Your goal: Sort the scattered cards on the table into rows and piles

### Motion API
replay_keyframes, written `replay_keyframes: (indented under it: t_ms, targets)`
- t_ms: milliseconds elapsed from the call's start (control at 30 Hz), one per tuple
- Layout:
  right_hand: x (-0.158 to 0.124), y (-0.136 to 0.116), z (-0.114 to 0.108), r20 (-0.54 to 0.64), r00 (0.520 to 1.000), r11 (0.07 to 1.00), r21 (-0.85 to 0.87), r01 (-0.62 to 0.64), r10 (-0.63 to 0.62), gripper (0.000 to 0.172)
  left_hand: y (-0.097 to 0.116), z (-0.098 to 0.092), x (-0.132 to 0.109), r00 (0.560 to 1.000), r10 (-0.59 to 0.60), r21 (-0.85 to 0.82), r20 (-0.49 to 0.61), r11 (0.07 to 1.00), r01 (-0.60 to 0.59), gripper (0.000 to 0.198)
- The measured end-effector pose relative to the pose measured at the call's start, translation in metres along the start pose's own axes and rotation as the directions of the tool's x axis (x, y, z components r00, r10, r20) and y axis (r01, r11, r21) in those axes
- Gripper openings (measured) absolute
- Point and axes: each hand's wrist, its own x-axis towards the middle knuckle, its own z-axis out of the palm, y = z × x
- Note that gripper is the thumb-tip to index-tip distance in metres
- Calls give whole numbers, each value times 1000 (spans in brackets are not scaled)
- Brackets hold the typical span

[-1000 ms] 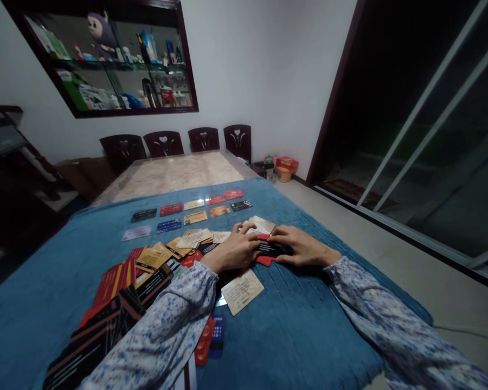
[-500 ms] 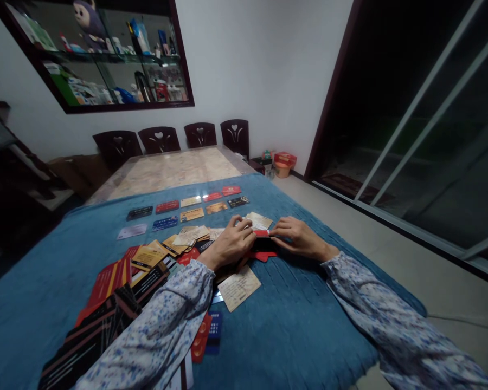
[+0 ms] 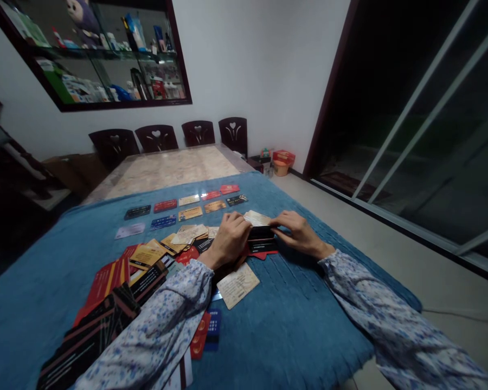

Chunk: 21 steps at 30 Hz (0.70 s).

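Observation:
Both of my hands work over the pile on the blue cloth. My right hand (image 3: 299, 234) pinches the right edge of a black card (image 3: 261, 233) between thumb and fingers. At that card's left edge, my left hand (image 3: 229, 241) is closed, its fingertips partly hidden. Just below lies another black card (image 3: 263, 246) with small print, on top of red cards (image 3: 264, 255). A cream card (image 3: 257, 218) shows behind the hands, and a second cream card (image 3: 238, 285) lies in front of my left wrist.
Left of my hands spreads a loose heap of black cards (image 3: 90, 331), red cards (image 3: 106, 281) and yellow cards (image 3: 147, 254). Beyond it, several single cards lie in rows, including a blue card (image 3: 163, 222). The blue cloth (image 3: 301, 325) covers the near table; chairs (image 3: 233, 135) stand behind.
The held card has been raised and tilted up, and its black face shows instead of the red edge. A printed black card is now uncovered beneath it. The view has shifted slightly.

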Motion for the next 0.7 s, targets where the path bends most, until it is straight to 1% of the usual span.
replay_keyframes:
  t_ms: [200,333,433,567,700]
  targets:
    - [-2,3,2,90,993,997,25,-74,71,14,-1,2,-2,999,-25,-12,45,1000,26,27]
    - [-2,4,3,149,977,988,15,-156,152,18,0,0,-2,995,-62,-59,78,996,66,19]
    - [-3,5,6,198,961,979,21,-201,193,18,1,-3,-3,988,-102,-108,119,987,115,16]
    - [-4,8,9,233,947,972,33,-233,220,4,1,-5,-2,976,-172,-178,135,965,195,17]
    - [-3,9,10,230,949,969,70,-239,217,6,3,-5,-2,959,-259,-245,119,928,281,17]
